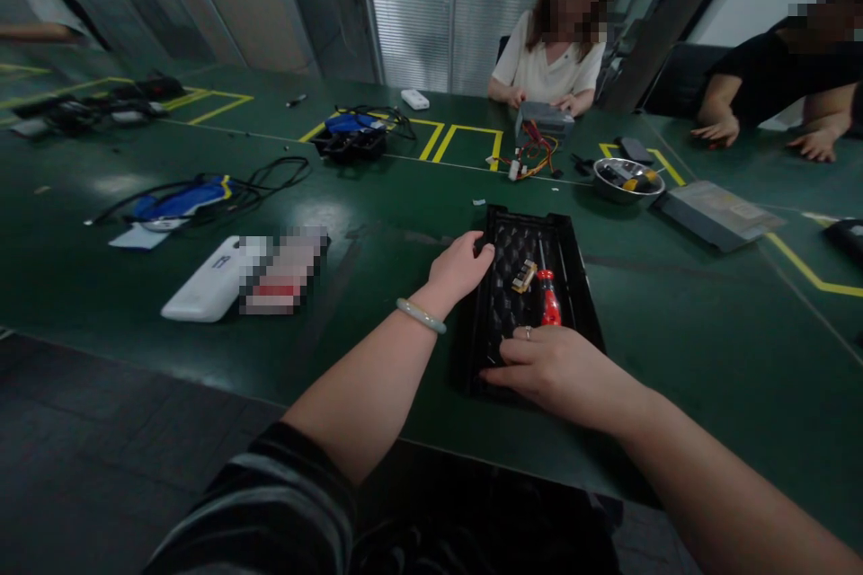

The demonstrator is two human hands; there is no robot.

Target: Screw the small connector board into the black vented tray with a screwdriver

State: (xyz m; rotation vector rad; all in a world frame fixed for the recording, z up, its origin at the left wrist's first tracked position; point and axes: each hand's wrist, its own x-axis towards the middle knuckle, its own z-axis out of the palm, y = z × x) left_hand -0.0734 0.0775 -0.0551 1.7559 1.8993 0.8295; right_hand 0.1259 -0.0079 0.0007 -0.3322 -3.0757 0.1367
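Note:
A black open plastic case (580, 265), like a shallow tray, lies on the table in front of me. My left hand (462, 268) grips its left rim near the far end, with a bangle on the wrist. At the near end, my right hand (549, 368) reaches into the case with fingers drawn together. Whatever they pinch, if anything, is too small to make out. Inside the case lies a red and black screwdriver (549, 296), its shaft pointing away from me. Beside it rests a small gold-coloured metal part (524, 277).
Left of the case lie a white device (206, 278), a blurred-out flat item (287, 274) and a blue bundle (182, 200) with black cables. Beyond are a metal bowl (627, 184), a grey panel (718, 211) and a power supply (543, 119) handled by a co-worker. Another person sits at right.

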